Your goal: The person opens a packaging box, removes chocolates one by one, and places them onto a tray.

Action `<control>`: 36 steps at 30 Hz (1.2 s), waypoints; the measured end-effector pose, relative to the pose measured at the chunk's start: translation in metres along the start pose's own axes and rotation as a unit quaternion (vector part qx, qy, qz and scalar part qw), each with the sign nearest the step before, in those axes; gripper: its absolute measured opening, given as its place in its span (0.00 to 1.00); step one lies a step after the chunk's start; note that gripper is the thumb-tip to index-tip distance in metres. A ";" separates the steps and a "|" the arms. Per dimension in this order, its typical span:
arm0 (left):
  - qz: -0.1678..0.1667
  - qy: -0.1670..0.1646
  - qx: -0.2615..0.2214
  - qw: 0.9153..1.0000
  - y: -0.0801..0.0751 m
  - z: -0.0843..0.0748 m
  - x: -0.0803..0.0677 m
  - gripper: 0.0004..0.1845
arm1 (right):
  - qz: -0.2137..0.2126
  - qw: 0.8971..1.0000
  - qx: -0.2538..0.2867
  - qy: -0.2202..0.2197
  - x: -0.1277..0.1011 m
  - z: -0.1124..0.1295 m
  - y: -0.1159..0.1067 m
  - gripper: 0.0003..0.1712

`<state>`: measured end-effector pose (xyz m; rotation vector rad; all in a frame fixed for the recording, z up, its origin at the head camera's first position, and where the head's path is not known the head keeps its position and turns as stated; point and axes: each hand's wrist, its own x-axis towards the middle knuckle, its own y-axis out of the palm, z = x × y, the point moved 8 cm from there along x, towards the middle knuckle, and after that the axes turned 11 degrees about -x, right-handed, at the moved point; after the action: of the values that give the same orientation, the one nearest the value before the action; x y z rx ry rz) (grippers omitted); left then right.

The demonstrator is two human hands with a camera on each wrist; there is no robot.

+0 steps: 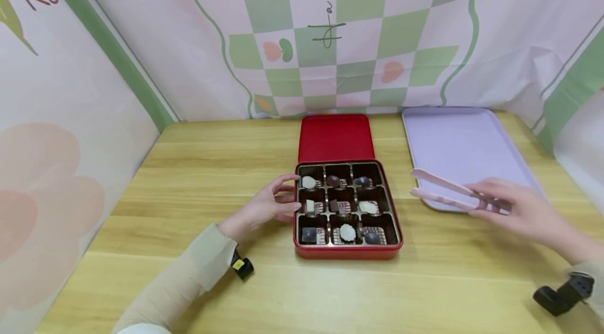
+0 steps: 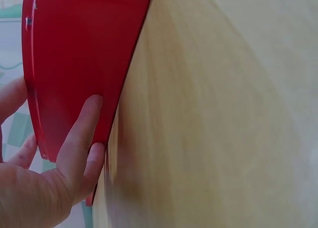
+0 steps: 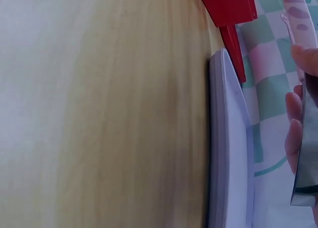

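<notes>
Our left hand (image 1: 264,208) rests with relaxed fingers against the left wall of the red box (image 1: 347,251), steadying it; our right hand (image 1: 514,208) grips pink tongs (image 1: 441,190) to the right of the box, tips parted, over the near edge of the lilac tray (image 1: 464,140). The chocolates (image 1: 347,232) sit in the box's compartments. We judge they could slip from the tongs, or the box slide if our left hand lifts.

Glossy red tin (image 1: 348,252), matt wood-grain table (image 1: 198,176), smooth lilac tray (image 1: 464,140)
</notes>
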<state>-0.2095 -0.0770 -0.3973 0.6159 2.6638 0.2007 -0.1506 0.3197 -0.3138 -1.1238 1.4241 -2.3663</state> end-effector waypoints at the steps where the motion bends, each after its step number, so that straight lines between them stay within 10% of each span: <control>1: -0.001 0.000 0.001 1.000 0.000 0.000 0.000 0.36 | 0.000 1.000 -0.009 -0.007 0.003 0.002 0.000 0.31; 36: 0.008 -0.006 0.002 1.000 0.001 -0.002 -0.001 0.36 | 0.120 0.982 -0.133 -0.059 0.113 0.022 0.034 0.27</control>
<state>-0.2088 -0.0762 -0.3952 0.6389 2.6494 0.1973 -0.2238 0.2319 -0.2770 -1.0601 1.7596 -1.9571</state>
